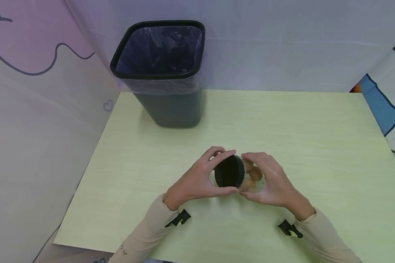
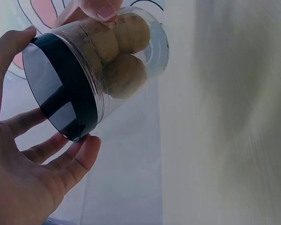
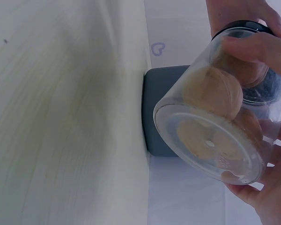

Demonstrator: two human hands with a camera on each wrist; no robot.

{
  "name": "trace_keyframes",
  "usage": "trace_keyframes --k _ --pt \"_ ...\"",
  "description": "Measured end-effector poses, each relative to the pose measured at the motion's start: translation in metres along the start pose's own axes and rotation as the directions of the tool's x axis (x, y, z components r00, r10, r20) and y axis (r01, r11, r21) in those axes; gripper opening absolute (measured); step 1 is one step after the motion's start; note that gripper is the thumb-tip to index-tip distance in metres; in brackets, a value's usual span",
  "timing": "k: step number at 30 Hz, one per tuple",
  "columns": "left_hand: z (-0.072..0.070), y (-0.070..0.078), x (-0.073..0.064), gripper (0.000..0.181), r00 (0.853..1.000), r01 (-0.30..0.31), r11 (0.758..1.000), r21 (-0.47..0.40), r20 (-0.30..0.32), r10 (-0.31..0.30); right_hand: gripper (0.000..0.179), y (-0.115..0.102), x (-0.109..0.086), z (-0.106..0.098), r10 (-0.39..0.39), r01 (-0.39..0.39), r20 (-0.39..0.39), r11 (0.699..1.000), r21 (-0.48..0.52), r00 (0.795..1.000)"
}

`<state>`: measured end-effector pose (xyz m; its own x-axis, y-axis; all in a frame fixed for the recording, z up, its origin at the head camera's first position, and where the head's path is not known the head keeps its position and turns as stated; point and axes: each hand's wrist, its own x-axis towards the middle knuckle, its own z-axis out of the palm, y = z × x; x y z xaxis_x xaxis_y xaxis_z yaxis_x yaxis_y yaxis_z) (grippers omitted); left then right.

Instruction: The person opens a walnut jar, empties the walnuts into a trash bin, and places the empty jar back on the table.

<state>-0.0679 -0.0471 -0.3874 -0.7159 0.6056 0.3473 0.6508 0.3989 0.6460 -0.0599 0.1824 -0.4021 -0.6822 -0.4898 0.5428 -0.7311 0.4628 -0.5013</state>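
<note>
A clear plastic jar [image 3: 175,143] with a black lid [image 1: 228,171] is held tilted on its side above the table. Inside it lie several round, light-brown balls [image 2: 125,77], whose exact kind I cannot tell. My left hand [image 1: 199,179] grips the lid end, thumb on one side and fingers on the other. Around the clear body curls my right hand [image 1: 276,180], nearer the jar's base. In the right wrist view the round base faces the camera, and the lid end is partly hidden behind fingers.
A dark grey bin [image 1: 174,109] with a black rim and a clear liner stands at the back left of the pale table [image 1: 299,128]. Pale cloth [image 1: 283,47] hangs behind it. Small black clips [image 1: 289,229] sit by both sleeves.
</note>
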Motion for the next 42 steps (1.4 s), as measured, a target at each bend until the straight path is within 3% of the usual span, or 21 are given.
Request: trace_keyframes --k 8,18,22,25,28,33,37,42 --pt "0.001 0.001 -0.001 0.078 0.999 0.031 0.998 -0.048 -0.035 -0.033 0.086 -0.001 0.001 0.001 -0.003 0.003 -0.002 1.000 0.001 1.000" --pt "0.002 0.004 -0.002 0.078 0.993 0.115 0.993 0.034 -0.041 -0.113 0.086 -0.001 0.002 0.001 -0.007 0.007 -0.001 1.000 -0.003 1.000" --pt "0.002 0.005 -0.002 0.079 0.993 0.118 0.992 0.040 -0.032 -0.117 0.086 -0.001 0.003 0.001 -0.012 0.012 -0.002 1.000 -0.003 1.000" --pt "0.000 0.006 -0.001 0.085 0.997 0.078 0.996 0.042 0.003 -0.078 0.085 0.000 0.003 0.002 -0.012 0.012 -0.005 1.000 0.000 1.000" --pt "-0.003 0.005 0.000 0.091 0.999 -0.014 0.998 0.061 0.052 0.010 0.085 0.000 0.003 0.002 -0.008 0.008 -0.004 1.000 0.006 1.000" --pt "-0.007 0.004 0.002 0.089 0.981 -0.164 0.985 0.049 0.111 0.158 0.085 -0.001 0.003 0.002 -0.005 0.005 -0.015 1.000 0.015 1.000" --pt "-0.009 0.003 0.001 0.079 0.977 -0.192 0.981 0.027 0.101 0.188 0.086 -0.001 0.003 0.002 0.002 -0.002 -0.015 1.000 0.021 1.000" --pt "-0.010 0.003 0.001 0.075 0.988 -0.145 0.989 0.032 0.051 0.143 0.086 -0.002 0.003 0.001 0.013 -0.012 -0.013 1.000 0.019 1.000"
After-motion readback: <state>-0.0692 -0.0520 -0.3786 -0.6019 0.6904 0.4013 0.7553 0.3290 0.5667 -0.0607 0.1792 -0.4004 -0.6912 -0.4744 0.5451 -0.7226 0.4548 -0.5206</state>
